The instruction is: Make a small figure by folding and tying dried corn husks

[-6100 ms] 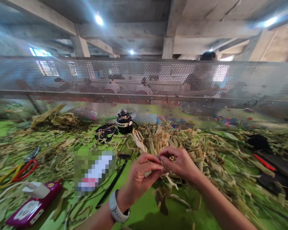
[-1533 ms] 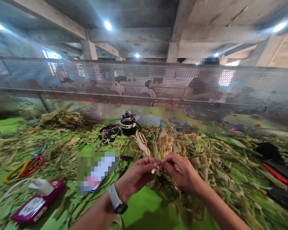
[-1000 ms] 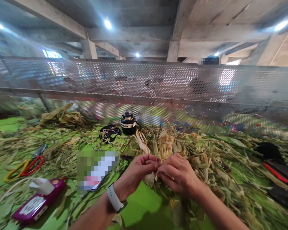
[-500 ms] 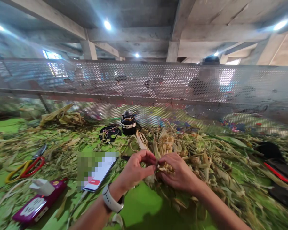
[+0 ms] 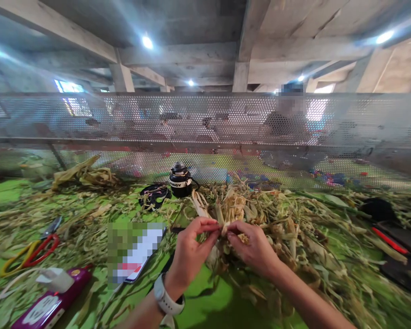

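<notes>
Head view: one left hand point(image 5: 191, 246) and one right hand point(image 5: 255, 246) pinch one pale strip point(image 5: 225, 230) between their fingers point(image 5: 207, 224).

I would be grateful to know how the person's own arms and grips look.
The bare left grip and bare right grip wear no gloves. The left forearm and right forearm show no sleeves within view. A smooth, curved white watch-style band circles the left wrist; no dial can be made out. The right wrist is unadorned.
</notes>
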A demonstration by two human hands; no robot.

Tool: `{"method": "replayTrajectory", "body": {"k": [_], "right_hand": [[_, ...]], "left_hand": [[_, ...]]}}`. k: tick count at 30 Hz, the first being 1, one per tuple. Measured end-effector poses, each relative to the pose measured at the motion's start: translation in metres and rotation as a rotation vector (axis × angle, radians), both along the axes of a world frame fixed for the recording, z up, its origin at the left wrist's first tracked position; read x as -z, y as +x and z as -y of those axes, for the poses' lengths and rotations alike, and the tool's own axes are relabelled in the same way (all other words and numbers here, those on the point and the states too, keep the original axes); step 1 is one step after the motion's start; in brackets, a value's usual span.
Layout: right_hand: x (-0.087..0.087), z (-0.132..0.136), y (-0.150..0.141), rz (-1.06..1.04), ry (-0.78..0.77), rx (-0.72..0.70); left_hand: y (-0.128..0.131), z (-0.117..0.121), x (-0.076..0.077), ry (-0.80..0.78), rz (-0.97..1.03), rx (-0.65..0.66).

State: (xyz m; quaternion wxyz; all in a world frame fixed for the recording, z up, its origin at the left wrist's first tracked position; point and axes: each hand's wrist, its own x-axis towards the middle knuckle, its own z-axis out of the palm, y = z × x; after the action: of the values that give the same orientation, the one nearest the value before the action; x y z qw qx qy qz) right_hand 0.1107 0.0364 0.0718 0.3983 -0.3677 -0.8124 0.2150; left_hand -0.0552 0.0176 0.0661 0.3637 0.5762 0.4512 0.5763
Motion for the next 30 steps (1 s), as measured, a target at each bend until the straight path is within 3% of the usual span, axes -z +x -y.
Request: {"method": "replayTrajectory", "body": {"k": [6, 10, 12, 18, 24, 30], "right_hand": [[0.007, -0.004, -0.003, 0.019, 0.046, 0.125], [0.006, -0.002, -0.003, -0.083, -0.163, 0.002], [0.004, -0.002, -0.002, -0.107, -0.185, -0.033], [-0.002, -0.003, 0.005, 0.037, 0.118, 0.069], [0.005, -0.007, 0.002, 0.109, 0.125, 0.091], [0.008, -0.003, -0.006, 0.118, 0.155, 0.125]], "left_hand": [[0.000, 0.000, 0.003, 0.000, 0.058, -0.008], [0.001, 0.000, 0.004, -0.012, 0.056, 0.001], [0.001, 0.000, 0.004, -0.015, 0.043, 0.003], [0.001, -0.001, 0.008, -0.009, 0.049, 0.056], [0.001, -0.001, 0.015, 0.009, -0.016, 0.082], [0.001, 0.003, 0.015, 0.276, -0.209, -0.049]]}}
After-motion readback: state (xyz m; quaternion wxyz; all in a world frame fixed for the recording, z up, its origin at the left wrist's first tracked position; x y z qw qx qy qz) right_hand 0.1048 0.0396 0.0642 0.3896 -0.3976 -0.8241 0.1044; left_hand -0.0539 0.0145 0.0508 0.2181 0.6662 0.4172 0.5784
